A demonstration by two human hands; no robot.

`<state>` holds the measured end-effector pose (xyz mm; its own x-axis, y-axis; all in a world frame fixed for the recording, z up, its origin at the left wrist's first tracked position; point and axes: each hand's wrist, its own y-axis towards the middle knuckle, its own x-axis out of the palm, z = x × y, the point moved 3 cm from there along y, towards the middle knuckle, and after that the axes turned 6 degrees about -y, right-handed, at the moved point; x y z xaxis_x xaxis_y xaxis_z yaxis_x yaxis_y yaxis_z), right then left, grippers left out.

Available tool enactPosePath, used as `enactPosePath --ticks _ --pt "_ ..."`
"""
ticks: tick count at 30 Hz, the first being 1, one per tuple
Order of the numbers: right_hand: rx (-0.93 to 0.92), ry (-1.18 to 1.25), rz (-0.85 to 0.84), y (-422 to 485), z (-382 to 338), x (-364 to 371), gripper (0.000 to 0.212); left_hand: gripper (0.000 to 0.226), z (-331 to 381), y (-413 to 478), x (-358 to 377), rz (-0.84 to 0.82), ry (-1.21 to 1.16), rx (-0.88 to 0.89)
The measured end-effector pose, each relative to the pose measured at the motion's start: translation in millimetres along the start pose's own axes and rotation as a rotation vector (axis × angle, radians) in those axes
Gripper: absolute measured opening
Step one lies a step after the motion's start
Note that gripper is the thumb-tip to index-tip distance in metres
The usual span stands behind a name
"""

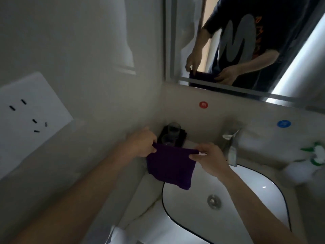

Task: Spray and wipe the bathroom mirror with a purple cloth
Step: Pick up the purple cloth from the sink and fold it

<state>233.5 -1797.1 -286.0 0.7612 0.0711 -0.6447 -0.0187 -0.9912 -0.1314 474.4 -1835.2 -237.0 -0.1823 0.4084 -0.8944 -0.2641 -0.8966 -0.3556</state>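
Observation:
A purple cloth hangs stretched between my two hands above the left edge of the sink. My left hand pinches its top left corner. Its top right corner is pinched by my right hand. The bathroom mirror fills the upper right and reflects my arms and the cloth. A blurred white spray bottle with a green trigger stands on the counter at the far right, away from both hands.
A white sink with a metal drain lies below the cloth. A chrome tap stands behind my right hand. Two glasses sit on a black tray in the corner. A wall socket plate is at the left.

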Motion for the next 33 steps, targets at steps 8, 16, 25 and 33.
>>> enactPosePath --ticks 8,16,25,33 --pt "0.074 -0.001 -0.013 11.0 2.8 52.4 0.007 0.022 -32.3 0.9 38.9 0.029 -0.222 -0.205" --pt "-0.128 -0.030 0.113 -19.0 -7.6 88.8 0.048 0.060 -42.8 -5.7 70.4 0.332 -0.387 -0.173" --pt "0.249 -0.140 -0.710 -79.5 28.1 217.5 0.085 0.086 -99.6 -58.1 244.2 -0.276 -0.340 -0.436" --pt "0.351 -0.357 -1.048 -119.4 58.2 251.5 0.084 0.090 -118.1 -97.3 285.7 -0.463 -0.078 -0.432"
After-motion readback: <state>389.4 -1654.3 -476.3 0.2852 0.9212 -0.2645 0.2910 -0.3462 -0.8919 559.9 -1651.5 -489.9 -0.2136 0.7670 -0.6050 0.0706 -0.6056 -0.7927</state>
